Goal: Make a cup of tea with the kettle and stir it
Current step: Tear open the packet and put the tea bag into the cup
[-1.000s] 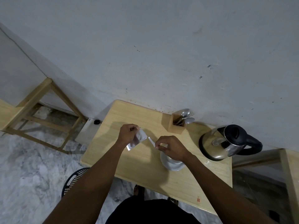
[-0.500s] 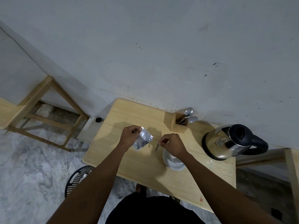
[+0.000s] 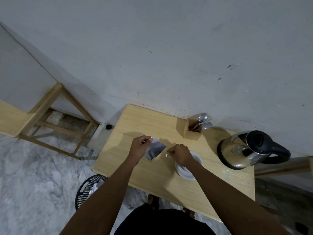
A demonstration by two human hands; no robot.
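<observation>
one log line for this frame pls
phase: opening tea sachet | left hand: holds foil sachet | right hand: pinches torn strip, above cup | kettle: untouched

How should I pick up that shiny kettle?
Grab the kettle by its black handle. It loops out on the side away from the cup, so come from there with the right hand. The metal body could be hot.

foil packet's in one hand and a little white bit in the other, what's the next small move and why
Probably lower what the right hand pinches into the white cup just under it. The left hand holds the silver packet clear of the cup, while the kettle stands untouched, so pouring likely follows.
</observation>
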